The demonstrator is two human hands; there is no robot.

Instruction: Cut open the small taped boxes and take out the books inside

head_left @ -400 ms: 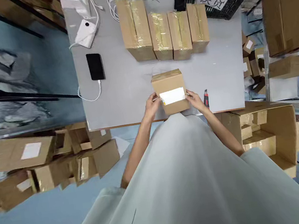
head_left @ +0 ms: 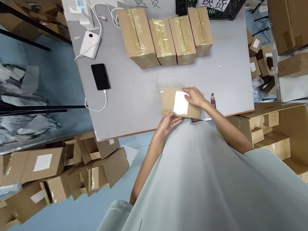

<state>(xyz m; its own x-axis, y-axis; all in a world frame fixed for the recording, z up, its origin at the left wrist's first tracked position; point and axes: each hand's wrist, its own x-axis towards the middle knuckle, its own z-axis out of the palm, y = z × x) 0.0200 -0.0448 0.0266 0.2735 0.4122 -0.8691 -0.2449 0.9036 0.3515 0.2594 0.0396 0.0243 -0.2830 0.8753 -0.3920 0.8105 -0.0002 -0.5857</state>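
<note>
A small cardboard box [head_left: 166,104] is tilted at the near edge of the table, a white label [head_left: 180,103] on its upper face. My right hand [head_left: 194,97] grips it from the far right side, the thumb lying over the label's edge. At the near left edge, my left hand [head_left: 169,123] holds the box with its fingers along the lower side; part of those fingers is hard to make out. A red and black utility knife [head_left: 213,101] lies just right of my right hand.
Several taped boxes [head_left: 163,42] stand in a row across the table [head_left: 129,107]. Behind them are a white bin [head_left: 148,0] and a black crate [head_left: 230,7]. A phone [head_left: 100,77] on a cable lies left. Open cartons [head_left: 293,137] flank the table's near side.
The small box has turned and tilted, its label now slanted. My right hand has moved from the side onto its far right part; my left hand has shifted to the lower edge.
</note>
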